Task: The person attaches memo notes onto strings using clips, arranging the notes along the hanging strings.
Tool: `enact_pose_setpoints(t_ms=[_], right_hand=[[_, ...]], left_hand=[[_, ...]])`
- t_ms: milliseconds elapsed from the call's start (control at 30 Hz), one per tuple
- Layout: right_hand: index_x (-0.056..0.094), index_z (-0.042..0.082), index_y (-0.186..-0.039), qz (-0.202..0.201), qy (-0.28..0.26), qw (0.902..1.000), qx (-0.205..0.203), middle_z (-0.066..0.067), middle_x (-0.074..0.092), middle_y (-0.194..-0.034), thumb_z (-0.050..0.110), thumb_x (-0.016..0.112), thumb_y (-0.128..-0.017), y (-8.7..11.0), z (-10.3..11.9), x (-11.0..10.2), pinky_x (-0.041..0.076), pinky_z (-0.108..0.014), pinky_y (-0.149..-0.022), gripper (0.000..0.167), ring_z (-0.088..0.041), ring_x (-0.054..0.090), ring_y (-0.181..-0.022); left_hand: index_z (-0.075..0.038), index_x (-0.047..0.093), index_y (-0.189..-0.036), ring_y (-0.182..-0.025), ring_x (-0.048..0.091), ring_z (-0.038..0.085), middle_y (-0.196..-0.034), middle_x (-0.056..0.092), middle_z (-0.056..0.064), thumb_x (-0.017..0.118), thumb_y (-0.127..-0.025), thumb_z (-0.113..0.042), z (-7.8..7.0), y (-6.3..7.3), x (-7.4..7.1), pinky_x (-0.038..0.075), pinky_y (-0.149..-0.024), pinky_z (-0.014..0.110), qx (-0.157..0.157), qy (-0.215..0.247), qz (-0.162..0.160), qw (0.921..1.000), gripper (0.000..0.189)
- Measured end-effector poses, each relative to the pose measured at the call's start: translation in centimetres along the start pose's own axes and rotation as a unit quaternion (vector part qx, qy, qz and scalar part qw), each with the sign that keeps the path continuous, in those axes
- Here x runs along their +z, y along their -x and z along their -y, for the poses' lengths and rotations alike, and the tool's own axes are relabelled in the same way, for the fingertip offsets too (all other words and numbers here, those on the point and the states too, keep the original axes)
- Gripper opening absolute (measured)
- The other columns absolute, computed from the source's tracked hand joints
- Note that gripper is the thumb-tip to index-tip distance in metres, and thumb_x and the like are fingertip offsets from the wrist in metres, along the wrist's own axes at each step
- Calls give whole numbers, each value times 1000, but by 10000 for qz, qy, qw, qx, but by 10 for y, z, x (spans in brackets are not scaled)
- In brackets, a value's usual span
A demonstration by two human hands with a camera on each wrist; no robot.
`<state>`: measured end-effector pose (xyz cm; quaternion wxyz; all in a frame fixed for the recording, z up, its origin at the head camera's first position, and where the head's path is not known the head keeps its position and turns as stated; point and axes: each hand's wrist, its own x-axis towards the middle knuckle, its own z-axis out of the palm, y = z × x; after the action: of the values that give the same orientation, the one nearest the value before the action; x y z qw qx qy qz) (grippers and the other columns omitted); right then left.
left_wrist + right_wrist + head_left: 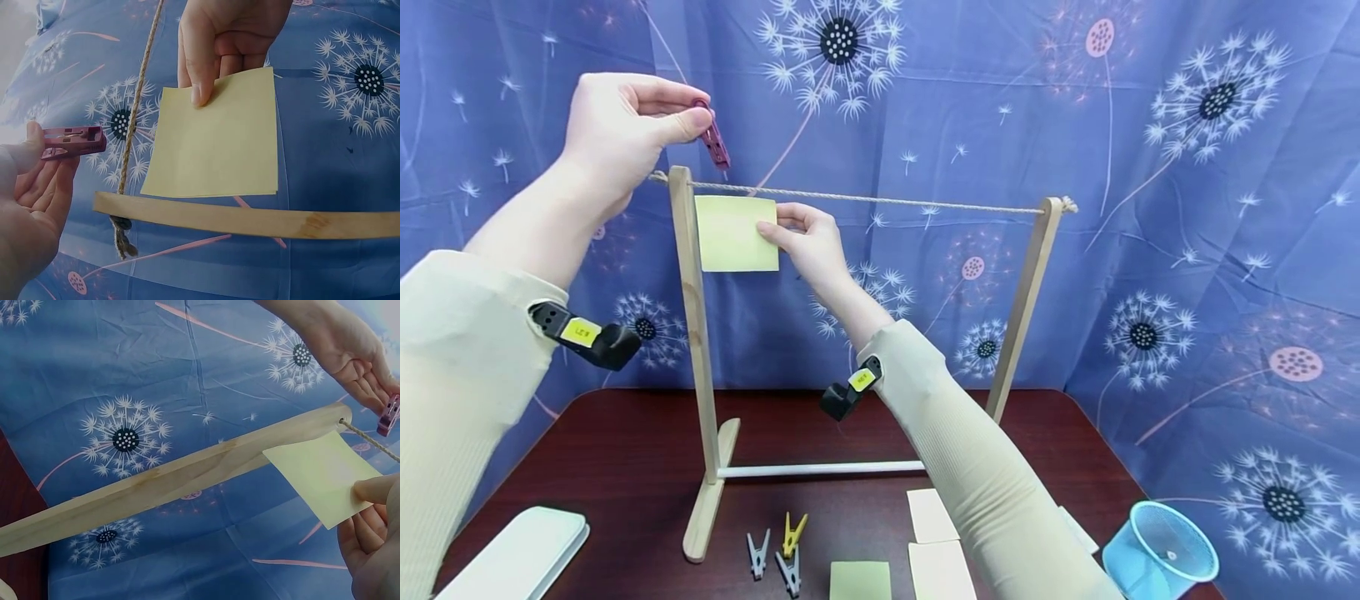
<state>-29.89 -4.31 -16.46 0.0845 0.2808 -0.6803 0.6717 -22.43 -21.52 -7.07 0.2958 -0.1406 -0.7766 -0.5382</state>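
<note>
My left hand (617, 133) pinches a dark pink clothespin (715, 143) just above the rope (865, 198), near the left post (691, 317) of a wooden frame. In the left wrist view the clothespin (74, 142) lies apart from the rope (139, 87). With thumb and fingers, my right hand (811, 242) grips the right edge of a yellow sticky note (733, 235). The note's top edge is right below the rope, beside the post. Seen from the right wrist, the note (325, 478) is flat and the fingers behind it are partly hidden.
Grey clothespins (758, 554) and a yellow clothespin (793, 533) lie on the dark red table (625, 467). Nearby are a green note pad (861, 581) and pale paper squares (942, 571). A blue mesh cup (1157, 554) stands right, a white case (516, 554) left. A white bar (820, 470) joins the posts.
</note>
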Motion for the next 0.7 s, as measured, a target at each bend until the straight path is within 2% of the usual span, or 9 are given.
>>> enact_pose_setpoints(t_ms=[167, 267, 333, 400, 467, 500, 600, 700], right_hand=[[66, -8, -114, -10, -94, 9999, -65, -24, 69, -103, 1, 68, -88, 0, 0, 0, 54, -17, -76, 28, -3, 60, -74], [66, -8, -114, -29, -102, 9999, -75, -23, 69, -101, 1, 68, -88, 1, 0, 0, 54, -17, -76, 27, -3, 60, -74], [67, -8, -114, -39, -82, 9999, -67, -22, 70, -100, 2, 69, -88, 1, 0, 0, 54, -17, -76, 27, -3, 60, -74], [67, -7, -114, -43, -75, 9999, -55, -22, 70, -100, 2, 69, -88, 2, -1, 0, 54, -18, -77, 27, -3, 60, -73], [66, -8, -114, -30, -91, 9999, -63, -22, 69, -101, 1, 69, -88, 2, -1, -1, 54, -18, -77, 28, -3, 60, -74], [66, -8, -114, -26, -101, 9999, -72, -22, 69, -101, 1, 69, -88, 2, -1, -1, 55, -18, -77, 28, -3, 60, -73], [66, -8, -114, -16, -140, 9999, -94, -22, 69, -101, 1, 69, -88, 2, -1, 0, 54, -18, -77, 28, -3, 60, -73], [66, -8, -113, -11, -139, 9998, -104, -21, 70, -99, 1, 69, -88, 2, -1, -1, 54, -17, -76, 27, -2, 60, -73]], left_hand=[[-12, 74, -112, -87, 65, -2, -84, 71, -19, 74, -86, -26, 2, 2, 0, 29, -118, 32, -106, 101, -87, 9999, 30], [-13, 77, -106, -85, 66, -2, -79, 70, -19, 75, -85, -25, 2, 2, 3, 37, -112, 28, -102, 34, -153, 9998, 24], [-14, 78, -103, -82, 65, -2, -76, 70, -20, 75, -85, -24, 1, 3, 5, 45, -100, 21, -84, -48, -206, 9997, 21], [-14, 79, -100, -80, 65, -3, -74, 69, -21, 76, -85, -23, 0, 3, 7, 48, -77, 15, -74, -122, -264, 9995, 17], [-15, 80, -96, -76, 63, -3, -71, 69, -22, 76, -85, -20, 0, 3, 9, 39, -57, 15, -73, -136, -299, 9994, 13], [-15, 80, -93, -75, 62, -3, -69, 69, -22, 77, -85, -19, 0, 3, 10, 33, -51, 17, -58, -147, -315, 9994, 10], [-18, 81, -89, -71, 57, -1, -67, 68, -24, 77, -84, -17, 1, 3, 10, 22, -45, 23, -31, -174, -349, 9992, 6], [-19, 81, -89, -72, 53, 1, -67, 67, -25, 78, -83, -19, 2, 3, 11, 21, -47, 23, -5, -276, -362, 9990, 6]])
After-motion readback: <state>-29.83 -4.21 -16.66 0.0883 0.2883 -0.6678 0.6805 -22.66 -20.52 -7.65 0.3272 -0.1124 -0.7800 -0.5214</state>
